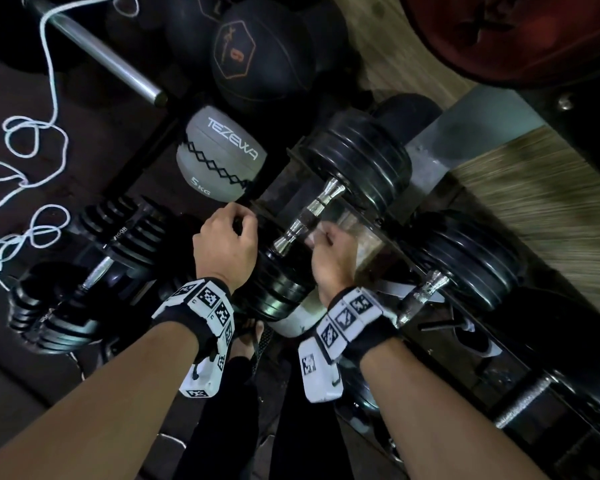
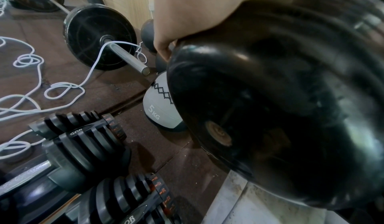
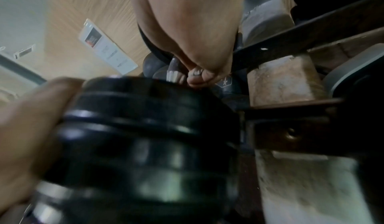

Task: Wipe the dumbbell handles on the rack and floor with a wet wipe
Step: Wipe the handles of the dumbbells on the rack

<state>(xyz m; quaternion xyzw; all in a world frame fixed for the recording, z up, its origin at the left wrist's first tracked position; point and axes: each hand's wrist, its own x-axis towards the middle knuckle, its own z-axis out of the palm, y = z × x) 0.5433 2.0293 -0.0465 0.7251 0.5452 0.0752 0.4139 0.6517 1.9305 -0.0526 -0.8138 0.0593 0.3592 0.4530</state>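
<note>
The dumbbell (image 1: 326, 216) being cleaned lies on the rack (image 1: 388, 244), right in front of the person. Its long line runs from the near left up to the far right. The shiny handle (image 1: 309, 211) sits in the middle, with a stack of black plates at each end.

The left hand (image 1: 226, 244) rests on top of the near plates (image 1: 278, 289), with its fingers curled over their edge. It looks like it is holding the dumbbell steady. The right hand (image 1: 333, 258) is just beside the handle, on its right side, and is the nearer hand to it. Its fingers are curled, and something pale and thin shows at the fingertips. That may be the wet wipe (image 1: 314, 235), but it is too blurry to be sure. The right wrist view shows a fingertip close to the shiny metal, not wrapped around it.

So I think the next move is a short one: the right hand goes a little left onto the handle and rubs along its slanted line.

A second dumbbell (image 1: 447, 271) sits on the rack further right. Two more dumbbells (image 1: 94, 265) lie on the floor (image 2: 162, 145) to the left, well apart from the hands.

No boxes, bins or other containers show in any view. Nearby are a grey ball (image 1: 219, 157) marked 5 kg, a barbell (image 2: 99, 38) and a white cord (image 1: 32, 140).
</note>
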